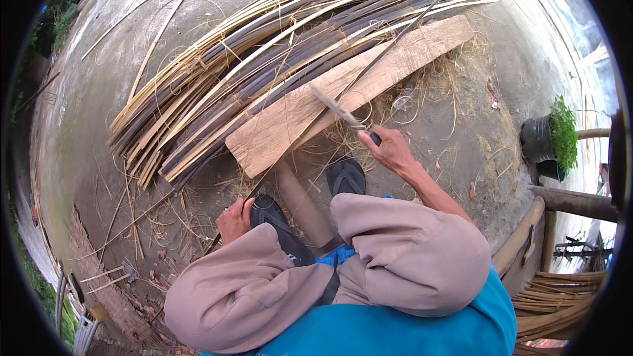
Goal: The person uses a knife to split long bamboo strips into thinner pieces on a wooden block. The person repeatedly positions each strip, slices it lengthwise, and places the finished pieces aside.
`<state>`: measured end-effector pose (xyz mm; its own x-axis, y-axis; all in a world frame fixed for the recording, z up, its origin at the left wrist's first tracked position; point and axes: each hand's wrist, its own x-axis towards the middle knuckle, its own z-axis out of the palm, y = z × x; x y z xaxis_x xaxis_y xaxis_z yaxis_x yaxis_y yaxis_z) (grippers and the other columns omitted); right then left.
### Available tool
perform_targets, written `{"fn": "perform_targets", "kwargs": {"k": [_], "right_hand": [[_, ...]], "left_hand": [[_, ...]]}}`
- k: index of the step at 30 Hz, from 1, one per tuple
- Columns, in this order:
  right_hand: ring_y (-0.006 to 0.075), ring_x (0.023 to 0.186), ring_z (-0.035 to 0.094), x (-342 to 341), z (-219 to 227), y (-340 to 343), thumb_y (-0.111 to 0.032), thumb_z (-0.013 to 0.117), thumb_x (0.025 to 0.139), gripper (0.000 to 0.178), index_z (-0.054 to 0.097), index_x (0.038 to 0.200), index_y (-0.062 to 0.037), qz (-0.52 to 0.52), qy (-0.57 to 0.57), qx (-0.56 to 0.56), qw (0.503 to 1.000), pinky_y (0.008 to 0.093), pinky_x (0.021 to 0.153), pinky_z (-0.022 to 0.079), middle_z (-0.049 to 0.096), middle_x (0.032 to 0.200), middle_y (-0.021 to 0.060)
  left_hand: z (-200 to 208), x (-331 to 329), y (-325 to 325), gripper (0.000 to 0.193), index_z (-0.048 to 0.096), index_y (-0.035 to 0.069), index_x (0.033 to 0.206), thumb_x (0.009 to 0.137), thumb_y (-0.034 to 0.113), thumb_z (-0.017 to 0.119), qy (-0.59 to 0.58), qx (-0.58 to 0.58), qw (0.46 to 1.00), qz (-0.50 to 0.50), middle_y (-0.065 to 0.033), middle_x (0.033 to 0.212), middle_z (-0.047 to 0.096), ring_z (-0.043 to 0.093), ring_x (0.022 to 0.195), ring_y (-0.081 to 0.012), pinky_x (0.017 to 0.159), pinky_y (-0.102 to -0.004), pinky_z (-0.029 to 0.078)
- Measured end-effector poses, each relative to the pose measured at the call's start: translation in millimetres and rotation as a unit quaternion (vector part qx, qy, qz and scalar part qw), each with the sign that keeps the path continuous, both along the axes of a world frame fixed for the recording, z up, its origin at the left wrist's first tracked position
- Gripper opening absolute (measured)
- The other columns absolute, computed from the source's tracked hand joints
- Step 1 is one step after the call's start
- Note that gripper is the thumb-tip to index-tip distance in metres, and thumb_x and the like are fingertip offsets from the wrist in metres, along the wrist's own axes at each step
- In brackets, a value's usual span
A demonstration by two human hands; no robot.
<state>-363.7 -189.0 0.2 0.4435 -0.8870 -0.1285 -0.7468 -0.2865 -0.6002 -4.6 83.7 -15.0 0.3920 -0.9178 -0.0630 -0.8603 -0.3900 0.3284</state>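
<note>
My right hand [390,150] is closed round the handle of a knife [337,107], its pale blade pointing up and left over a flat wooden plank [264,139]. Across the plank runs a long, thin dark strip [378,59], probably bamboo; the blade is over or against it, but I cannot tell if they touch. Down by my left foot, my left hand [234,221] pinches the near end of this strip. My sandalled feet [347,177] rest on either side of a round post [298,203] below the plank.
Beyond the plank lies a big pile of split bamboo strips [217,86], dark and pale. Shavings [448,82] litter the ground. At the right are a potted green plant [550,133], a wooden beam [573,203] and more strips [554,306].
</note>
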Motion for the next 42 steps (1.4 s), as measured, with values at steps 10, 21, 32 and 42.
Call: {"fn": "perform_targets", "kwargs": {"k": [10,21,32,42], "right_hand": [[0.0368,0.062,0.066,-30.0,9.6,-67.0,-0.056,0.062,0.100,0.063,0.068,0.083,0.0042,-0.086,0.023,-0.037,0.995,0.0499,0.062,0.050,0.062,0.064,0.0253],[0.0416,0.061,0.064,-72.8,-5.4,-98.0,-0.059,0.061,0.099,0.068,0.066,0.080,0.0058,-0.168,0.026,-0.066,0.983,0.0495,0.061,0.048,0.062,0.065,0.0275],[0.0302,0.054,0.068,33.7,8.0,22.0,-0.055,0.051,0.106,0.064,0.064,0.089,0.0055,-0.098,-0.092,0.126,0.983,0.0439,0.057,0.055,0.061,0.060,0.0178],[0.0370,0.063,0.064,3.5,18.9,-13.1,-0.050,0.065,0.100,0.053,0.065,0.087,0.0013,-0.062,0.009,0.042,0.997,0.0490,0.062,0.051,0.058,0.062,0.0219]], "left_hand": [[2.1,51.7,101.2,0.040,0.059,0.009,0.084,0.100,0.046,0.067,0.053,0.158,0.983,0.072,-0.0167,0.071,0.065,0.063,0.063,-0.0410,0.060,-0.0489,0.048],[27.2,135.1,176.3,0.038,0.068,0.008,0.105,0.102,0.046,0.064,0.132,0.109,0.982,0.074,-0.0113,0.086,0.073,0.069,0.080,-0.0276,0.076,-0.0415,0.053],[-23.4,15.8,-70.9,0.048,0.066,0.004,0.089,0.108,0.047,0.054,0.362,0.125,0.923,-0.051,-0.0101,0.065,0.065,0.065,0.062,-0.0273,0.059,-0.0471,0.048],[10.7,-9.4,-59.1,0.041,0.060,0.006,0.088,0.108,0.041,0.053,0.140,0.014,0.989,-0.033,-0.0264,0.075,0.064,0.062,0.074,-0.0516,0.063,-0.0579,0.046]]}}
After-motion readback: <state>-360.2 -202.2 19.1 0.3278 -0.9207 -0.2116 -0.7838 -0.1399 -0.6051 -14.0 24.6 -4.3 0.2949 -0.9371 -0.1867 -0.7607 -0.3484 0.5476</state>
